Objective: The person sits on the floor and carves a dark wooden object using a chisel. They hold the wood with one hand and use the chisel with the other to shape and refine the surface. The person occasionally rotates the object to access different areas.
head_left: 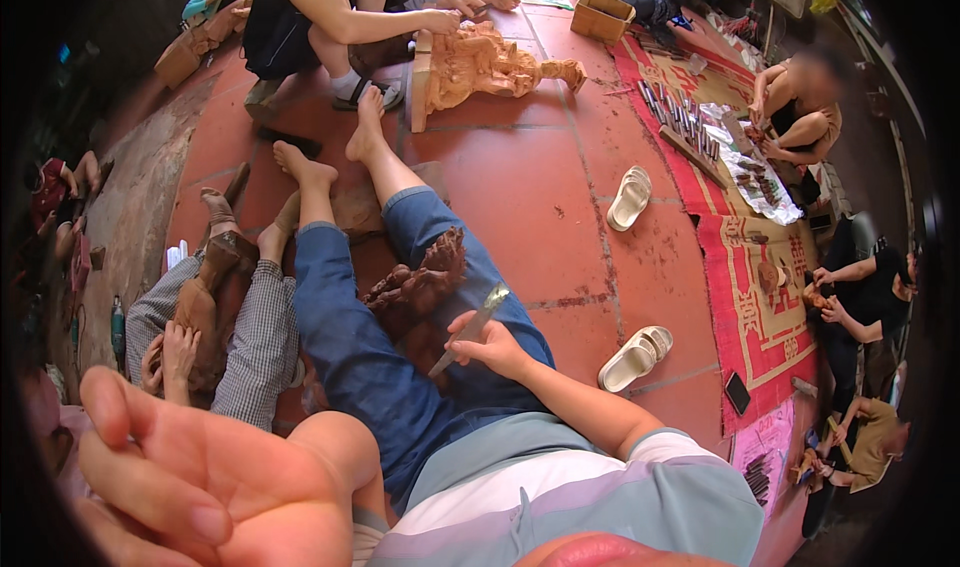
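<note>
My left hand [230, 477] is raised close to the camera at the lower left. Its palm shows, the fingers are loosely bent and apart, and nothing is in it. Over my lap, my right hand [490, 345] grips a flat, narrow grey tool [484, 317] with a shiny yellowish upper end; its exact kind is unclear. Just beyond that tool, a dark brown wood carving [420, 275] rests between and against my legs in blue trousers, apart from both hands. Part of the carving's lower end is hidden in shadow.
A larger light-wood carved figure [490, 72] lies ahead, with a person's hands on it. Another person at my left holds a brown wooden piece [198, 302]. Cream sandals [630, 199], a phone [737, 392] and rows of chisels [680, 117] lie at right, near a red mat [715, 267].
</note>
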Tool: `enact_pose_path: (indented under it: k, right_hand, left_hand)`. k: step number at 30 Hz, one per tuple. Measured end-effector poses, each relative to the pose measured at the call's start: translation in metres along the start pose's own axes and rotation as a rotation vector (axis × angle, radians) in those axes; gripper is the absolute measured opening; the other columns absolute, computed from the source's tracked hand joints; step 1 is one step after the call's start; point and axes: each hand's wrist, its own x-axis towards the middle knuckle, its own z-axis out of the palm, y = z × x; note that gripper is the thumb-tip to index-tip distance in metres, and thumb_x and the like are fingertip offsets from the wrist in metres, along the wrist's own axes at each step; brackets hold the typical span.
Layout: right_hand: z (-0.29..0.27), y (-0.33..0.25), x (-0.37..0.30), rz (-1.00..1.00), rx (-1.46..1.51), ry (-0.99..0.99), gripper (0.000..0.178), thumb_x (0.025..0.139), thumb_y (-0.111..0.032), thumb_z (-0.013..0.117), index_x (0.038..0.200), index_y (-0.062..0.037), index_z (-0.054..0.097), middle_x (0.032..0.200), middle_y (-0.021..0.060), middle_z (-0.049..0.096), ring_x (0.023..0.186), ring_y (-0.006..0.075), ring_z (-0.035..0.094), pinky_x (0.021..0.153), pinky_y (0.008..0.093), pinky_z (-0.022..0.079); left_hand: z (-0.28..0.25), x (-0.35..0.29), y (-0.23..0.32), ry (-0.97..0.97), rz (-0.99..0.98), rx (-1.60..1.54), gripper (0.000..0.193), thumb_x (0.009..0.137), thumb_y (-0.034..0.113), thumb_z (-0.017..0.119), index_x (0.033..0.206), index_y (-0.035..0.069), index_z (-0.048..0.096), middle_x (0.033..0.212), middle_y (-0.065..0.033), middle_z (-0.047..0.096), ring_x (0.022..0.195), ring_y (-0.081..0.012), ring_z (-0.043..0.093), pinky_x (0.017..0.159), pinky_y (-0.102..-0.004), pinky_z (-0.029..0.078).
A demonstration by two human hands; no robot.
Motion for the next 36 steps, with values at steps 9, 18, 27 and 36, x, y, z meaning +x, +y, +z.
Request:
enact_pose_path:
  k: [9,18,27,36]
  right_hand:
    - [0.001,-0.006,0.002,0.014,0.008,-0.015,0.032,0.089,-0.015,0.068,0.115,-0.0036,0.053,0.096,0.0086,0.067,0.082,0.0122,0.063,0.070,0.0259,0.051]
    - [-0.007,-0.008,-0.002,0.037,-0.008,0.025,0.031,0.089,-0.014,0.067,0.114,-0.0041,0.053,0.098,0.0083,0.066,0.086,0.0133,0.063,0.071,0.0269,0.052]
    - [0.009,-0.009,0.001,0.060,-0.027,-0.020,0.031,0.089,-0.015,0.068,0.114,-0.0040,0.053,0.098,0.0088,0.065,0.085,0.0133,0.063,0.071,0.0271,0.052]
    - [-0.006,-0.010,-0.002,0.017,-0.021,0.052,0.032,0.090,-0.015,0.067,0.115,-0.0032,0.052,0.096,0.0082,0.066,0.081,0.0128,0.062,0.071,0.0263,0.051]
  left_hand:
    - [0.003,-0.029,-0.017,-0.054,0.003,0.082,0.069,0.071,0.031,0.068,0.112,0.006,0.017,0.113,-0.0080,0.014,0.105,-0.0195,0.015,0.109,-0.0398,0.019]
    - [-0.078,-0.159,-0.246,-0.238,-0.699,0.752,0.111,0.058,0.033,0.079,0.131,0.002,0.002,0.137,-0.0134,0.004,0.127,-0.0239,0.003,0.115,-0.0358,0.009]
    - [-0.186,-0.242,-0.432,-0.179,-1.173,0.932,0.149,0.045,0.034,0.090,0.149,-0.001,-0.011,0.158,-0.0187,-0.006,0.146,-0.0280,-0.008,0.120,-0.0320,0.001]
    - [-0.074,-0.136,-0.216,-0.278,-0.659,0.602,0.116,0.060,0.028,0.077,0.146,0.000,0.005,0.137,-0.0152,0.012,0.124,-0.0236,0.007,0.107,-0.0306,0.013]
